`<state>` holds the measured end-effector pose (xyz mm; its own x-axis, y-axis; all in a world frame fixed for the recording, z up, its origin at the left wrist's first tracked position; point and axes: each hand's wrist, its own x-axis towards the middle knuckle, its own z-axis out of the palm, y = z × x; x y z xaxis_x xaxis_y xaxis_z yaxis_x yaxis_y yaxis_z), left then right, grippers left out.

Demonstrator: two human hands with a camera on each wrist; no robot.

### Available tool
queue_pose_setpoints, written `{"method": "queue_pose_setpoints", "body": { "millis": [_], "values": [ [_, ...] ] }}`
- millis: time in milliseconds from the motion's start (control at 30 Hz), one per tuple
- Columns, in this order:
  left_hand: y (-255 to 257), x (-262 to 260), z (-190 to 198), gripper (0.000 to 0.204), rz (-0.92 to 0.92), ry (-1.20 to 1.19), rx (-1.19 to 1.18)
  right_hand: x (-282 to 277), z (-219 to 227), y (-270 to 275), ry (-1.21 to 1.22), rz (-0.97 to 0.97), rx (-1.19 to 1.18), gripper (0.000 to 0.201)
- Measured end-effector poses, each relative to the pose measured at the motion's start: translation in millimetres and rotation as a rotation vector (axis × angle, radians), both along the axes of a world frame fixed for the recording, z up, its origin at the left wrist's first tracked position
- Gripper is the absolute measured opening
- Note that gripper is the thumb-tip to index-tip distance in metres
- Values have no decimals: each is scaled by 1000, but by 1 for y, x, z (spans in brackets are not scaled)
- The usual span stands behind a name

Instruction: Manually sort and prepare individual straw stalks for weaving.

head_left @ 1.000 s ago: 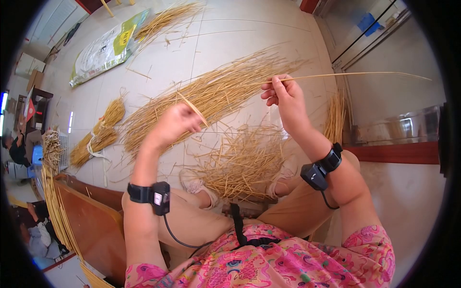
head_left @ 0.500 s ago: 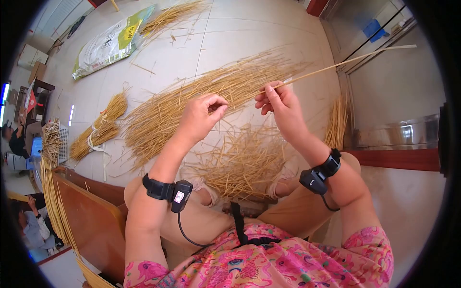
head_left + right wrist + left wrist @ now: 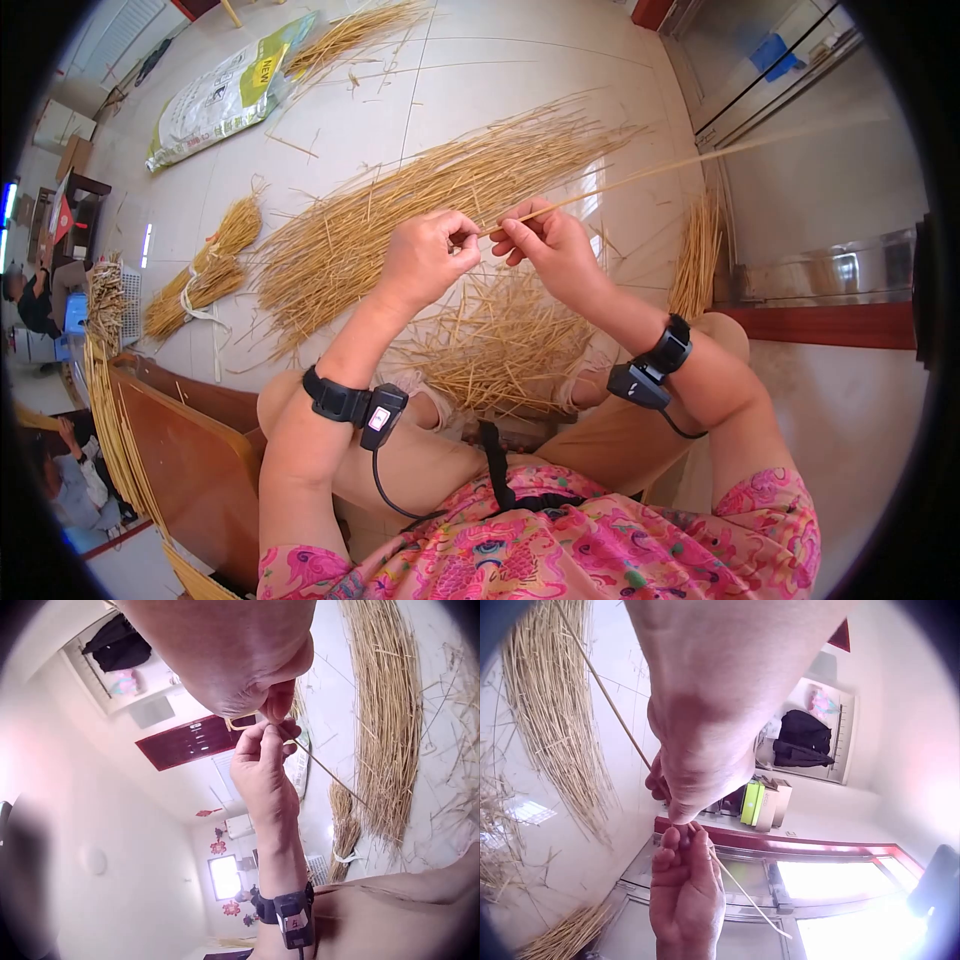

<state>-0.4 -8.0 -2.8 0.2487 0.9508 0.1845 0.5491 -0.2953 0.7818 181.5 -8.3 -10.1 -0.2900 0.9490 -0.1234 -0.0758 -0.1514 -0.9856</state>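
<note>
At the far left, short dry stalks (image 3: 107, 295) stand in a white plastic crate (image 3: 131, 305). To the right of these lies a straw bundle (image 3: 208, 275) bound with a white tie (image 3: 188, 297), and farther from the person a printed sack (image 3: 215, 108) lies on the tiled floor (image 3: 350, 120). A long layer of loose straw (image 3: 400, 205) stretches diagonally across the floor, beyond the hands.

The left hand (image 3: 425, 258) is raised over the near edge of this layer, its grip closed with thumb and fingertips pinching a thin straw stalk (image 3: 640, 176). Below the hands, near the person's feet, is a heap of short straw pieces (image 3: 500, 345). Just beside the left hand, the right hand (image 3: 548, 250) also has its grip closed, thumb against fingers on the same stalk. The stalk is in the air, running from the hands up to the right, its far part blurred. Farther right, more straw (image 3: 697, 262) leans near a metal-framed door (image 3: 820, 190).
</note>
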Motion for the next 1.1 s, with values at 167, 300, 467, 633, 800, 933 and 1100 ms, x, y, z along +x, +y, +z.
{"method": "queue_pose_setpoints", "body": {
  "millis": [167,300,467,633,800,933,1100],
  "values": [
    [2,0,-4,7,-2,31,27,0,3,-2,-34,11,10,10],
    [3,-2,-6,6,51,-90,-198,-1,3,-3,-53,12,38,10],
    [8,-5,-8,7,149,-126,-199,-2,8,-7,-124,0,138,9],
    [21,-25,-10,7,365,97,-189,1,19,-4,-156,-2,227,10],
    [24,-41,-1,10,100,-314,-421,15,21,6,-87,76,124,9],
    [10,-19,8,15,-106,-353,-628,18,21,12,-99,130,84,9],
    [4,-7,6,12,-148,-328,-550,16,19,10,-107,124,53,8]
  ]
}}
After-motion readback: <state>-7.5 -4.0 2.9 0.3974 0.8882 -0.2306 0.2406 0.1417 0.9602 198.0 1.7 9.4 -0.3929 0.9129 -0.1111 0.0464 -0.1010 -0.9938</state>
